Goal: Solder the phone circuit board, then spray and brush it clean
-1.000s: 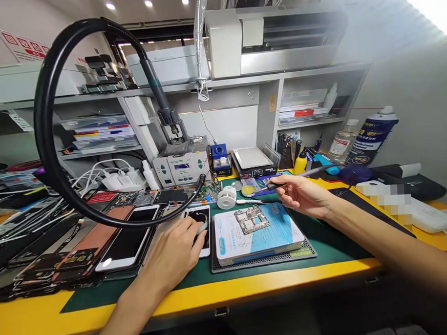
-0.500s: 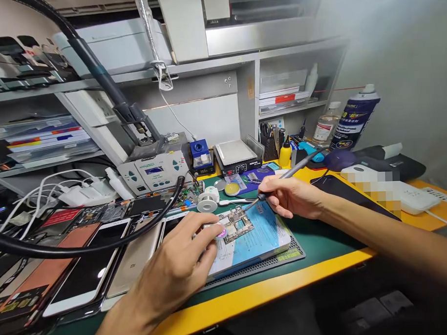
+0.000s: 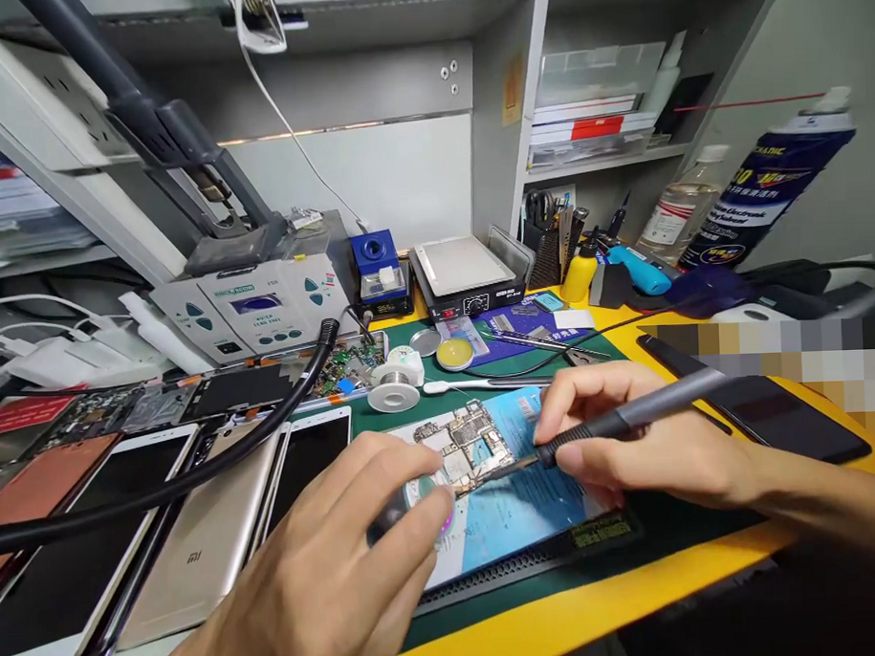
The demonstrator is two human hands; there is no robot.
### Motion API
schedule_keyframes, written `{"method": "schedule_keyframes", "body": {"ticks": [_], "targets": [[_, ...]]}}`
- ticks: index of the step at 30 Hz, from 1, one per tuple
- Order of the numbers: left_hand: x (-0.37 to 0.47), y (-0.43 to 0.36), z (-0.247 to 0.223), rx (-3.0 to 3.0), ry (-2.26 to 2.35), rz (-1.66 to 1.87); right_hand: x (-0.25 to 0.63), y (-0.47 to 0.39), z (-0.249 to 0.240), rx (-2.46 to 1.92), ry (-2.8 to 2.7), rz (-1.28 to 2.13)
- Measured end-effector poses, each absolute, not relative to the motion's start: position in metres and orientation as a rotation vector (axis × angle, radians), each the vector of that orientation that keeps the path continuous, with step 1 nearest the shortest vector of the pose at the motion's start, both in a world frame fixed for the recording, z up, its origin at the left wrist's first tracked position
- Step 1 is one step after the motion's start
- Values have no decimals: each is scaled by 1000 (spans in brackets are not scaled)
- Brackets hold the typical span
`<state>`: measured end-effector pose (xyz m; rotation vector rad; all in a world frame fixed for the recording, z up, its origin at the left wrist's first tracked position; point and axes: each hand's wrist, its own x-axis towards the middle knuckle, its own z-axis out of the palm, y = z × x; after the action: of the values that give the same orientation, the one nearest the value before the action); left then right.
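A phone circuit board (image 3: 477,434) lies on a blue and white box (image 3: 519,502), which rests on a perforated dark plate. My right hand (image 3: 643,445) grips a soldering iron (image 3: 627,412) like a pen, its tip at the near edge of the board. In my left hand (image 3: 359,551), thumb and fingers close around a short dark cylinder (image 3: 391,521) with a pale label and a pink-purple end, beside the board's left edge. My fingers cover part of this cylinder, so its kind is unclear.
Behind the board are a solder spool (image 3: 395,392), an open flux tin (image 3: 455,353) and tweezers (image 3: 538,339). A thick black hose (image 3: 269,439) curves over several phones at left. A rework station (image 3: 257,306) and a hot plate (image 3: 464,270) stand farther back.
My right hand has brought the iron's tip from the board's upper edge to its near edge. The view has moved closer, and the dark cylinder in my left hand shows more.
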<state>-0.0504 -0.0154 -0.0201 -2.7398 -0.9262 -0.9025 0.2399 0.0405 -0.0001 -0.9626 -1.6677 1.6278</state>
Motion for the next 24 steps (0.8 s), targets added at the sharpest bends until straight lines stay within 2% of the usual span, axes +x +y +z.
{"method": "schedule_keyframes", "body": {"ticks": [8, 24], "targets": [[-49, -19, -21, -2735, -902, -799, 233, 17, -5, -802, -1973, 829], [-44, -17, -24, -2708, -949, -817, 223, 1, -19, -730, -1993, 579]]}}
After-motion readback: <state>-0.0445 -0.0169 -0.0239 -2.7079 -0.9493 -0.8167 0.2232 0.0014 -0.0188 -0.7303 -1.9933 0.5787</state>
